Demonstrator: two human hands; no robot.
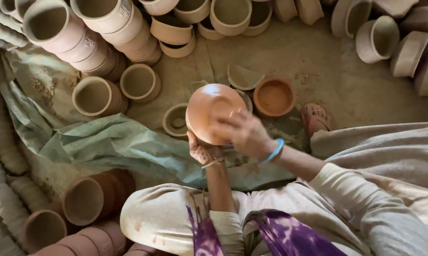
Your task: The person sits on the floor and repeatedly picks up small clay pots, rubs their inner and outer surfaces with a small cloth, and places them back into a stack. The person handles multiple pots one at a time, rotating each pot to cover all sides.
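I hold a round orange-brown clay pot [209, 110] in front of me with its rounded outer side turned up. My left hand [200, 150] supports it from below at its near edge. My right hand [242, 132], with a blue bangle on the wrist, lies over the pot's right side with its fingers blurred on the surface. On the ground just past the pot stand an orange clay bowl [273, 97], a small grey clay cup [177, 120] and a broken shard [243, 77].
Stacks of unfired clay pots [88, 33] lie at the upper left, with more pots [384, 38] at the upper right and darker ones [88, 199] at the lower left. A crumpled green sheet [114, 142] covers the ground. A sandalled foot [315, 117] rests at the right.
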